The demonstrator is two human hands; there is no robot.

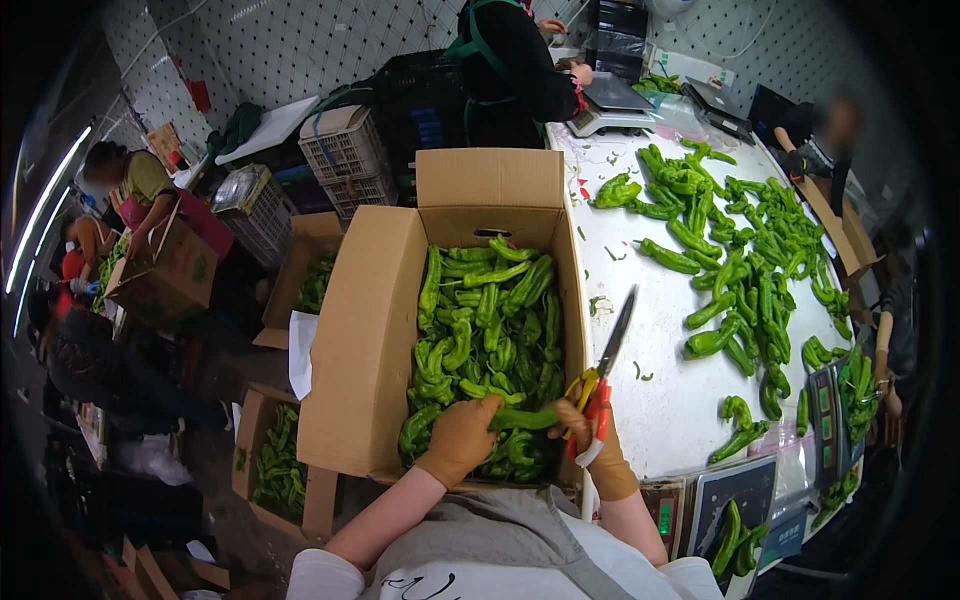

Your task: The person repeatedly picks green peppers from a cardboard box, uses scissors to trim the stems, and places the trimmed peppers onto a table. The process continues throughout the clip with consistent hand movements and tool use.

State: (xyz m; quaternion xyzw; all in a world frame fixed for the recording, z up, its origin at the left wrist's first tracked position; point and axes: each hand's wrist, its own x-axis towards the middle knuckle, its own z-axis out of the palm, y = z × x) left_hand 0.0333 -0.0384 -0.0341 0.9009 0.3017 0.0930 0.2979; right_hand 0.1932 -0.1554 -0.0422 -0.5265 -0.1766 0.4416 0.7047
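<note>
Both my hands wear tan gloves and are over an open cardboard box (pixel 375 330) full of green peppers (pixel 491 315). My left hand (pixel 463 436) holds one end of a long green pepper (pixel 525 418), low in the box's near part. The other end of that pepper meets the fingers of my right hand (pixel 600 442). That same hand also grips scissors (pixel 613 341) with red and yellow handles; their blades point away from me over the white table's edge and look nearly closed.
Loose peppers (pixel 757 262) spread over the white table (pixel 637 420). Scales (pixel 607 112) stand at its far end and near right corner (pixel 731 502). More pepper boxes (pixel 281 450) sit on the left. A co-worker (pixel 510 67) stands beyond the box; others are at both sides.
</note>
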